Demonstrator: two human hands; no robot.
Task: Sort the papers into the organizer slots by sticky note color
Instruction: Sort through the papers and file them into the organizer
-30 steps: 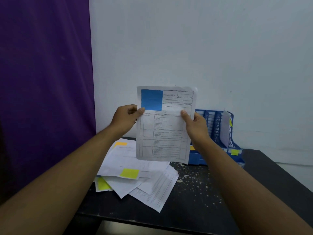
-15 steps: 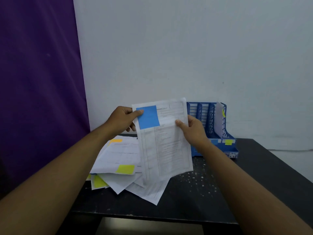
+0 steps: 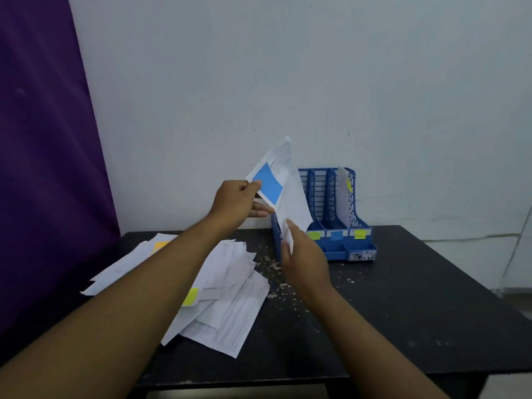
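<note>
Just left of the organizer (image 3: 355,217), head view: left hand (image 3: 233,203) pinches the sheet (image 3: 293,203) by its blue note (image 3: 267,182) corner, right hand (image 3: 305,254) pinches the lower edge, tilting it edge-on, likely for the blue-labelled middle slot (image 3: 320,197); count: three slots, one filed sheet (image 3: 342,194) rightmost, one loose pile (image 3: 230,272) further left.

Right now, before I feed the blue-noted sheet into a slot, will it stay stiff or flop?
Probably floppy: the sheet curves between the left hand and right hand, so keep both grips. It looks like one thin page, likely light and easy to crease against the organizer. The blue sticky note lies flat, so it probably won't snag.
</note>
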